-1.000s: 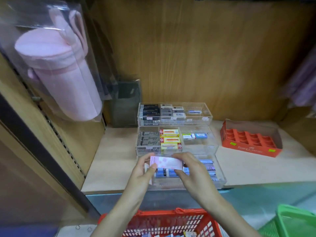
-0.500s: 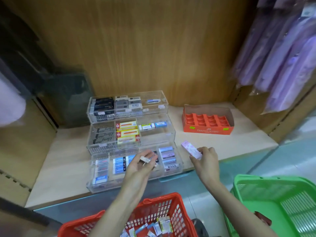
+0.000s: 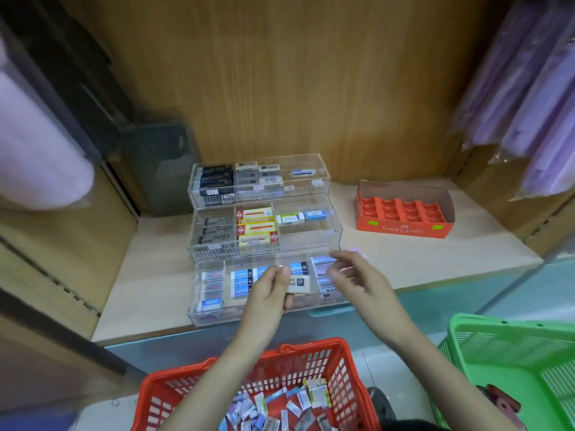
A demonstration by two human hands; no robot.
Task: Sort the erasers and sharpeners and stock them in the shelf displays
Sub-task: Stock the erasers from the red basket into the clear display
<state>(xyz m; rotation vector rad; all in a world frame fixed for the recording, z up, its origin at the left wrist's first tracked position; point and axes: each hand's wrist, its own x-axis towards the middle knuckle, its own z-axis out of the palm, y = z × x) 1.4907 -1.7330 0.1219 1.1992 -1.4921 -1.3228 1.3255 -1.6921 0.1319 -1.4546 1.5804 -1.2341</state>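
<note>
1. My left hand (image 3: 267, 297) pinches a beige eraser (image 3: 299, 284) between thumb and fingers, just above the bottom tier of the clear acrylic display (image 3: 311, 236)
2. My right hand (image 3: 361, 281) hangs at 3 o'clock from that eraser, over the tier's right end; its fingers are loosely curled and blurred, and I cannot tell whether they grasp anything
3. The display stands in three steps on a pale wooden shelf (image 3: 149, 284), which runs bare to 9 o'clock and to 3 o'clock of it
4. Top tier: black packs on the left, grey ones in the middle, a single blue-and-white piece on the right. Middle tier: grey script-lettered packs, then yellow-and-red packs, then two small packs. Bottom tier: rows of blue-and-white erasers
5. At 2 o'clock from the display an orange cardboard tray (image 3: 401, 229) with moulded cups sits well apart from it on the same shelf
6. A wood-grain back panel (image 3: 295, 88) closes the shelf at 12 o'clock, with a dark translucent box (image 3: 161, 163) against it at 10 o'clock
7. Purple packets (image 3: 535, 98) hang at 2 o'clock in the room; a pink item in clear wrap (image 3: 34, 150) hangs at 9 o'clock
8. Below the shelf edge, at 6 o'clock, a red basket (image 3: 311, 348) holds loose small packs (image 3: 280, 409); a green basket (image 3: 510, 343) stands at 4 o'clock
</note>
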